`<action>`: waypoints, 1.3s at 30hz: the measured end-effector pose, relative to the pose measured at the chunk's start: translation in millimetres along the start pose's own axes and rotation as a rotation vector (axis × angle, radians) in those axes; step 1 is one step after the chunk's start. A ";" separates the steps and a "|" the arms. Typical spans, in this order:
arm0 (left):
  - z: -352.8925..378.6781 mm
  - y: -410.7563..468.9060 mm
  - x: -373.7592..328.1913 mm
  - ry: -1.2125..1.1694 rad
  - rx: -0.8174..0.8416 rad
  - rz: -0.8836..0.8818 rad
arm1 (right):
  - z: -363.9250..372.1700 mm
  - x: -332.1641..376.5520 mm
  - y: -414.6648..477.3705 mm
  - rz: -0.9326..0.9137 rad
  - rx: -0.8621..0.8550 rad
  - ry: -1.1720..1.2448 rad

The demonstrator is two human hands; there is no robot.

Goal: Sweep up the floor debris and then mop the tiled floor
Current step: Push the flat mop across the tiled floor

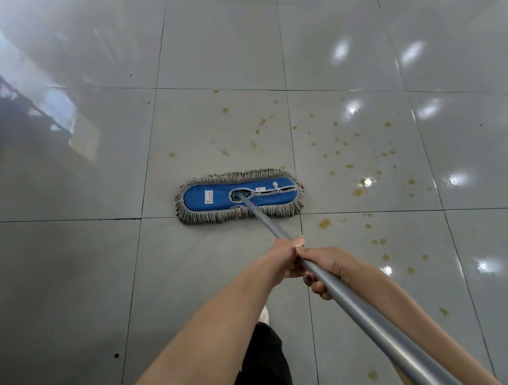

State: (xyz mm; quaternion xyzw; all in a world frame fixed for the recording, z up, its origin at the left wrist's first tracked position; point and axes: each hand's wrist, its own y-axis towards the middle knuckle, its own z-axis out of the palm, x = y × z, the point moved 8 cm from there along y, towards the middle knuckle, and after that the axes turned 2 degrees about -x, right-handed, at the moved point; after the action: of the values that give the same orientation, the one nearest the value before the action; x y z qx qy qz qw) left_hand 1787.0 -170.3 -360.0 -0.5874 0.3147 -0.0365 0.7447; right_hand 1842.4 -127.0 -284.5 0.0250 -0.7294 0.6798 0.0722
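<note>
The left hand and, just behind it, the right hand each curl tightly around the grey mop handle. The blue fringed mop head lies flat on the tiled floor, left of scattered yellow-brown spots. Its white label bears red writing too small to read.

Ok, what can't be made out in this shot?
Head view:
underside of the mop head: hidden by its blue top
upper end of the handle: cut off by the lower-right edge
label on the mop head: too small to read
reflection at the left: blurred, source out of frame
</note>
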 end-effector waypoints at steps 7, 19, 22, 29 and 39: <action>-31.1 28.7 -70.7 -0.061 -0.006 0.003 | -6.6 83.8 15.3 -0.016 0.012 0.013; -77.0 78.0 -208.0 -0.020 0.015 -0.025 | -34.1 232.1 41.4 -0.017 0.025 0.023; -83.8 87.8 -228.2 0.022 0.013 -0.047 | -41.2 254.7 45.4 -0.014 0.018 0.020; -105.6 107.8 -269.2 -0.027 -0.008 -0.053 | -41.4 303.0 56.8 -0.005 0.039 0.055; -159.4 142.3 -319.8 0.081 0.071 -0.041 | -18.9 370.4 74.7 0.029 -0.016 0.087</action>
State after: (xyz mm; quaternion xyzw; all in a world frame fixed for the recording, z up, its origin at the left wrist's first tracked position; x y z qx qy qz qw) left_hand 1404.9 -126.8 -369.5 -0.5652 0.3308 -0.0866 0.7507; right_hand 1467.6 -79.7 -305.5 -0.0157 -0.7313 0.6753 0.0945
